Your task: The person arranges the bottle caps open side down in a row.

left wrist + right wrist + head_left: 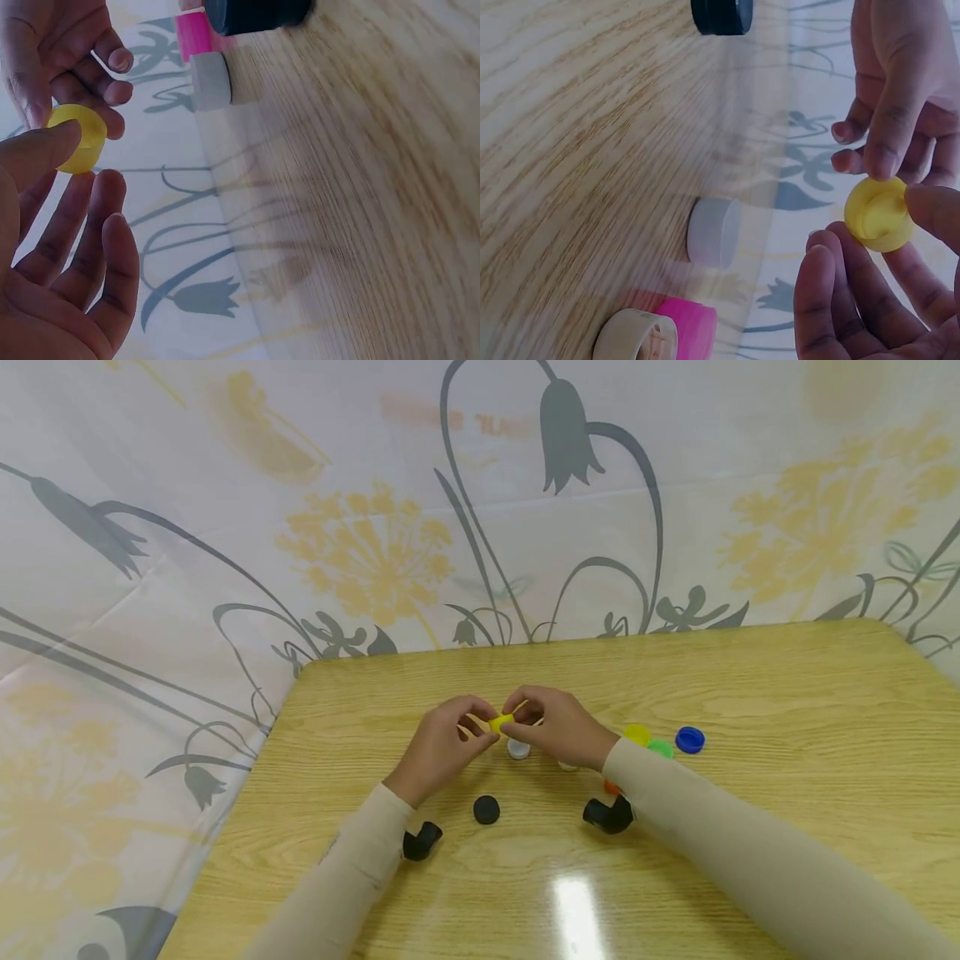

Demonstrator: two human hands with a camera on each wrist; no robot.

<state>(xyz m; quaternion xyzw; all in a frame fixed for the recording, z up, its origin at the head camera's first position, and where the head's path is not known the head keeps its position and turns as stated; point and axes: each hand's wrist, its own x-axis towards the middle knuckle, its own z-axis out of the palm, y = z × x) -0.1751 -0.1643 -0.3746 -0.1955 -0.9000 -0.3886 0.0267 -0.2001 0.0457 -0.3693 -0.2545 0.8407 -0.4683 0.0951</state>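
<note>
A small yellow bottle cap (501, 723) is held above the table between both hands. My left hand (442, 742) pinches its left side with thumb and fingers. From the right, my right hand (561, 723) pinches the same cap. In the right wrist view the hollow inside of the yellow cap (879, 214) shows. Below the hands a white cap (518, 749) lies on the table, and a cream cap (567, 767) is partly covered by the right hand. A black cap (487, 810) lies nearer, between the forearms.
Right of the right wrist lie another yellow cap (637, 733), a green cap (661, 748) and a blue cap (690, 740). An orange cap (611, 787) is half hidden by the sleeve. A pink cap (694, 328) appears in the wrist views. Patterned fabric (375, 543) hangs behind the wooden table (787, 710).
</note>
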